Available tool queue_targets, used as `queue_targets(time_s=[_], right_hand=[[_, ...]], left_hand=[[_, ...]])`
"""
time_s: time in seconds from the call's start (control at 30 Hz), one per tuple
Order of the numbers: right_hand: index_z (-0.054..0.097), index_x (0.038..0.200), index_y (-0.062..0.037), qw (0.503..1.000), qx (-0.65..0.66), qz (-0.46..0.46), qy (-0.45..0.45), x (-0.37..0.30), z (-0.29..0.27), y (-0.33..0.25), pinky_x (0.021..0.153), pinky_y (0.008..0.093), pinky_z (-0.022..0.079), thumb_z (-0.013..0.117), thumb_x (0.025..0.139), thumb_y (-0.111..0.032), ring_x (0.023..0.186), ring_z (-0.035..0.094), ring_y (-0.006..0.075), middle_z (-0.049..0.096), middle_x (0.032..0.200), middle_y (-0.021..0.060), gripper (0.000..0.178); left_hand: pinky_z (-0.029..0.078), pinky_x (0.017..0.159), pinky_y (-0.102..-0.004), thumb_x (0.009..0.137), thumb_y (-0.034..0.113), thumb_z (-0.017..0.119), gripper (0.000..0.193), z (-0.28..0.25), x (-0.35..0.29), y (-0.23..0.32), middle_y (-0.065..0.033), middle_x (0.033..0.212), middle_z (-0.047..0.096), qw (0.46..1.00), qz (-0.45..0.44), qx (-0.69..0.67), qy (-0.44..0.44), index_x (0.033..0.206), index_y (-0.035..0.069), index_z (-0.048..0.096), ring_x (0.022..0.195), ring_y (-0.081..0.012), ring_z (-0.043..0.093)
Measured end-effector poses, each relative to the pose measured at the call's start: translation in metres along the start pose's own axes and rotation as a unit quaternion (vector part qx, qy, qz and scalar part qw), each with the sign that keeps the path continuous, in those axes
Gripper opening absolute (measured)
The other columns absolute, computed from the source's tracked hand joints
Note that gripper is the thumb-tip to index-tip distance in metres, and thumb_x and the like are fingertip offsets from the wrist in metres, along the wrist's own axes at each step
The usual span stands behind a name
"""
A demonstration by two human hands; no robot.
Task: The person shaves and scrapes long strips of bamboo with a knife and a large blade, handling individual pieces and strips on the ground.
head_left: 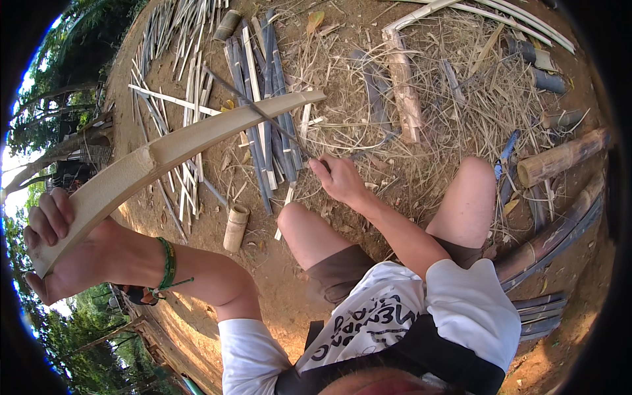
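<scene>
My left hand point(85, 257), raised at the far left, is closed around the lower end of a long split bamboo piece point(187, 138). The pale inner face shows, with a node ridge partway along, and its narrower end points up and to the right. My right hand point(342, 181) is closed on the handle of a long, thin, dark-bladed knife point(283, 133). The blade slants up to the left and crosses the bamboo near its narrow end. Whether edge and bamboo touch, I cannot tell. The handle is mostly hidden in my fist.
Dark-skinned bamboo splits point(268, 148) lie ahead, with pale strips point(191, 125) to their left. A short bamboo section point(236, 228) stands near my knee. Shavings point(441, 118) surround a wooden post point(400, 79). At right are a bamboo log point(559, 158) and a blue-handled tool point(507, 151).
</scene>
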State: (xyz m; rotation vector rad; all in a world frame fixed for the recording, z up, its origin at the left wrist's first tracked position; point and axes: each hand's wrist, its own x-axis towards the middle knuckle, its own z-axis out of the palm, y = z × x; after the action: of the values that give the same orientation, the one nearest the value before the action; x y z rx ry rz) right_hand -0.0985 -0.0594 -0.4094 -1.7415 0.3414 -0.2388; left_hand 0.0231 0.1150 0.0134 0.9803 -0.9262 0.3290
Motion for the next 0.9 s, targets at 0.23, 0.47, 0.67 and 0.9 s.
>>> queue_targets(time_s=[0.23, 0.47, 0.67, 0.9], right_hand=[[0.063, 0.068, -0.0004, 0.996, -0.03, 0.074, -0.046, 0.027, -0.012, -0.012, 0.047, 0.0456, 0.046, 0.041, 0.103, -0.053, 0.047, 0.06, 0.0309, 0.057, 0.051, 0.0154, 0.067], [0.059, 0.062, -0.0077, 0.989, 0.001, 0.142, -0.041, 0.038, -0.003, 0.026, 0.033, 0.0319, 0.03, 0.036, 0.105, -0.052, 0.038, 0.044, 0.0125, 0.047, 0.045, 0.0014, 0.066], [0.062, 0.064, -0.0034, 0.995, -0.027, -0.071, 0.07, 0.033, 0.009, -0.001, 0.044, 0.0433, 0.043, 0.041, 0.103, -0.053, 0.041, 0.053, 0.0245, 0.051, 0.045, 0.0075, 0.067], [0.063, 0.064, -0.0009, 0.987, -0.066, 0.143, -0.019, 0.066, -0.01, 0.069, 0.048, 0.0451, 0.046, 0.04, 0.102, -0.056, 0.045, 0.055, 0.0258, 0.054, 0.049, 0.0086, 0.07]], left_hand=[[0.032, 0.052, -0.0303, 0.075, 0.048, 0.057, 0.041, -0.035, 0.017, 0.0, -0.0032, 0.062, 0.038, 0.999, -0.004, 0.028, 0.043, 0.076, 0.008, 0.046, 0.052, -0.016, 0.037], [0.028, 0.049, -0.0279, 0.078, 0.049, 0.054, 0.041, -0.01, 0.011, -0.006, -0.0033, 0.062, 0.038, 0.999, 0.012, 0.03, 0.014, 0.076, 0.009, 0.045, 0.051, -0.0144, 0.035], [0.028, 0.05, -0.0286, 0.08, 0.05, 0.051, 0.044, -0.005, 0.007, -0.004, -0.0035, 0.062, 0.037, 0.999, 0.014, 0.02, 0.027, 0.076, 0.007, 0.045, 0.052, -0.015, 0.034], [0.026, 0.049, -0.0291, 0.078, 0.048, 0.055, 0.041, 0.003, 0.003, -0.013, -0.0029, 0.062, 0.037, 0.984, 0.056, 0.136, 0.099, 0.075, 0.008, 0.044, 0.051, -0.0149, 0.034]])
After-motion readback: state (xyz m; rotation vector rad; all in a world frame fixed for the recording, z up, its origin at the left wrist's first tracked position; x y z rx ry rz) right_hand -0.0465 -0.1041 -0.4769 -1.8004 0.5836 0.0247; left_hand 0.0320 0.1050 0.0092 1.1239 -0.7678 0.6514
